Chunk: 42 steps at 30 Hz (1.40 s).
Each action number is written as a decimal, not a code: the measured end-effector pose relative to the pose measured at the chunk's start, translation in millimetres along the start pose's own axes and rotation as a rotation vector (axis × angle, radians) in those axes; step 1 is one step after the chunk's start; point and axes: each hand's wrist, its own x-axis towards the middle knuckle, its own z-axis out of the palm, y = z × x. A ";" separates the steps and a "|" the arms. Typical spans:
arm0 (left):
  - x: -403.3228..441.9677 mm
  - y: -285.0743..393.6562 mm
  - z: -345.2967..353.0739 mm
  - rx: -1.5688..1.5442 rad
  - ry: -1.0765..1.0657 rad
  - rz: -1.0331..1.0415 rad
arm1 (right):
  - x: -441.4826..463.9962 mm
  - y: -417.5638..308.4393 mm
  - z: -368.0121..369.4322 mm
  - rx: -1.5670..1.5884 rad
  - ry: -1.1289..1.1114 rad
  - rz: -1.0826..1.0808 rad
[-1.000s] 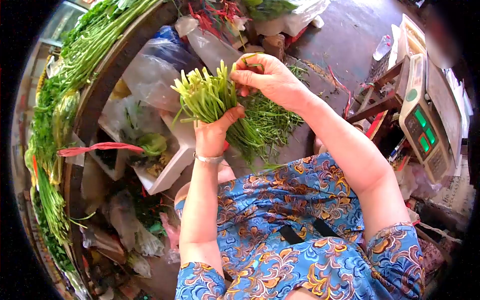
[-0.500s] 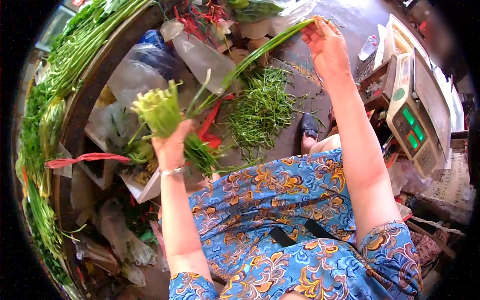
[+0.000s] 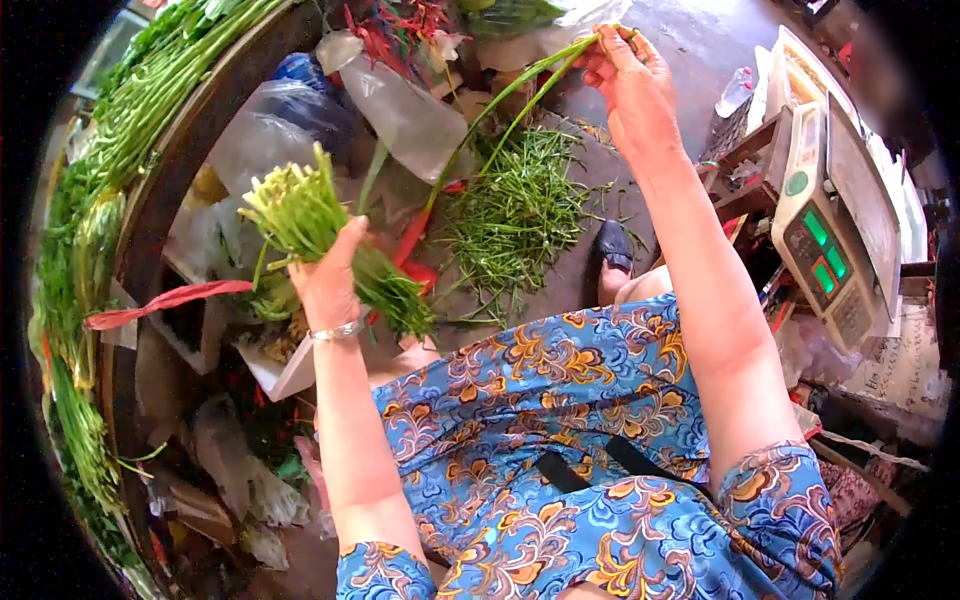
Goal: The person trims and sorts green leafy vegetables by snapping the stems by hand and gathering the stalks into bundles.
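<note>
Head view: left hand point(image 3: 330, 285) clasps the green bundle point(image 3: 300, 210), right of the shelf edge point(image 3: 205, 100); right hand point(image 3: 640, 95) pinches long strands point(image 3: 560, 54). I judge it sorting; next needs the pinch loosened.

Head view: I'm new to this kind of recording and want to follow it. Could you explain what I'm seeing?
There is no machine here: a person works with two bare hands. The camera is worn on the head, looking forward and down, so the person's own arms and patterned clothes fill the lower part.

The left hand grips a thick bunch of green stems. The right hand is raised and pinches long green strands by their ends.

Beyond the lap, a loose pile of cut greens lies on the floor, beside a dark shoe. More greens line the left edge; a scale with lit numbers stands at the right.
</note>
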 end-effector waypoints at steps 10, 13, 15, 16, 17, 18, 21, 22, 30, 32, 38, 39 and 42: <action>-24.3 -9.6 43.0 0.044 -0.342 0.047 | -34.9 6.3 41.3 -0.083 -0.131 0.100; -26.0 -12.0 47.9 0.114 -0.359 0.080 | -45.5 8.5 50.9 -0.071 -0.169 0.126; -28.9 -10.4 51.5 0.049 -0.355 -0.024 | -52.6 9.6 57.5 -0.097 -0.175 0.156; -29.1 -11.6 52.3 0.052 -0.355 -0.025 | -54.9 10.7 60.3 -0.096 -0.173 0.158; -28.7 -13.2 52.9 0.133 -0.356 0.040 | -56.8 11.6 63.0 -0.094 -0.181 0.148; -28.7 -14.0 54.0 0.215 -0.356 0.105 | -57.9 12.0 64.7 -0.091 -0.189 0.139; -28.7 -17.3 56.2 0.155 -0.331 0.066 | -58.5 12.2 66.3 -0.065 -0.192 0.135; -29.0 -17.8 57.3 0.092 -0.319 0.029 | -57.9 12.0 66.2 -0.058 -0.198 0.118; -36.3 -7.5 60.9 0.004 -0.242 -0.099 | -53.1 15.4 61.2 -0.126 -0.191 0.083; -35.2 -2.9 60.5 0.070 -0.210 -0.101 | -51.4 13.7 61.3 0.100 -0.202 0.187; -24.2 -12.1 47.5 -0.134 -0.207 -0.095 | -55.2 19.6 55.9 0.374 -0.298 0.367; -21.7 -11.5 45.4 -0.127 -0.203 -0.093 | -54.9 19.9 56.0 0.372 -0.313 0.341; -17.6 -12.1 43.9 -0.084 -0.174 -0.067 | -57.1 20.4 58.8 0.358 -0.320 0.314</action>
